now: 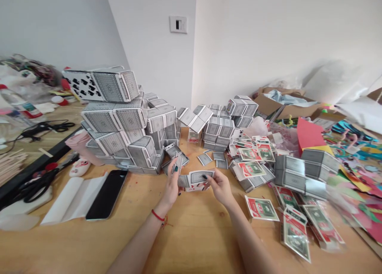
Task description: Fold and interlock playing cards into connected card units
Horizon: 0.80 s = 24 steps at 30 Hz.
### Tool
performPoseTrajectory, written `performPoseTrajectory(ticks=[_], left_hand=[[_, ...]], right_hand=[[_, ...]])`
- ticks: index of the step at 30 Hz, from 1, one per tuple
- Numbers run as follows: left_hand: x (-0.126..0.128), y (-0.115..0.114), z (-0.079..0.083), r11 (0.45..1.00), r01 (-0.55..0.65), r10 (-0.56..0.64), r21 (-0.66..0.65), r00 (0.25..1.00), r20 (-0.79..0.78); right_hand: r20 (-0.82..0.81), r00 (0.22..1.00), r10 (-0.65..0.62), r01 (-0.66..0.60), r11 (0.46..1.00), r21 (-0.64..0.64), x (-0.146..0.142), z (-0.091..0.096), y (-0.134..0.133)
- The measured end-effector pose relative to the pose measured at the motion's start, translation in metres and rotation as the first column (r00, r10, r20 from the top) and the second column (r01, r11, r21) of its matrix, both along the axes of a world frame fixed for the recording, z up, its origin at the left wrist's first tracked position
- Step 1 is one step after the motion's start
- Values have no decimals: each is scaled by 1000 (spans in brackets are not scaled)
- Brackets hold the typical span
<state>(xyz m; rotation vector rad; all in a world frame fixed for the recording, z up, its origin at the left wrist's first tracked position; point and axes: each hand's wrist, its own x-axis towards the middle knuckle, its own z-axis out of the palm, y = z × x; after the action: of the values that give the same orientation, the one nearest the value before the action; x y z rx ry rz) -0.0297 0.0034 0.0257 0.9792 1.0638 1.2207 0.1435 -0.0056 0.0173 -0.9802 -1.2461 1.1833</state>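
Note:
My left hand (pixel 172 185) and my right hand (pixel 220 186) meet over the wooden table (pixel 191 234), both closed on a small folded piece of grey-backed playing cards (pixel 195 178). The left hand pinches its left end, the right hand its right end. A red string circles my left wrist. Just behind the hands lie loose folded cards (pixel 209 157). To the left rises a tall stack of card cubes (pixel 125 122), and a lower stack of card cubes (pixel 221 126) stands behind the hands to the right.
A black phone (pixel 106 194) and white folded paper (pixel 70 200) lie left of my hands, with black scissors (pixel 38 184) further left. Card packets (pixel 298 226) and several more card cubes (pixel 304 172) lie right, beside coloured paper scraps (pixel 358 174) and an open cardboard box (pixel 283 102).

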Motion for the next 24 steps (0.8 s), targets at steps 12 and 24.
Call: performPoseTrajectory(ticks=[12,24], left_hand=[[-1,2,-2,1000,-16,15,-3,999,-49],[3,-1,5,1000,-9,6,-27,996,-90]], right_hand=[[153,988,33,-45,996,79,2,2,-2],[189,980,62,-81,993,90,-7,3,-5]])
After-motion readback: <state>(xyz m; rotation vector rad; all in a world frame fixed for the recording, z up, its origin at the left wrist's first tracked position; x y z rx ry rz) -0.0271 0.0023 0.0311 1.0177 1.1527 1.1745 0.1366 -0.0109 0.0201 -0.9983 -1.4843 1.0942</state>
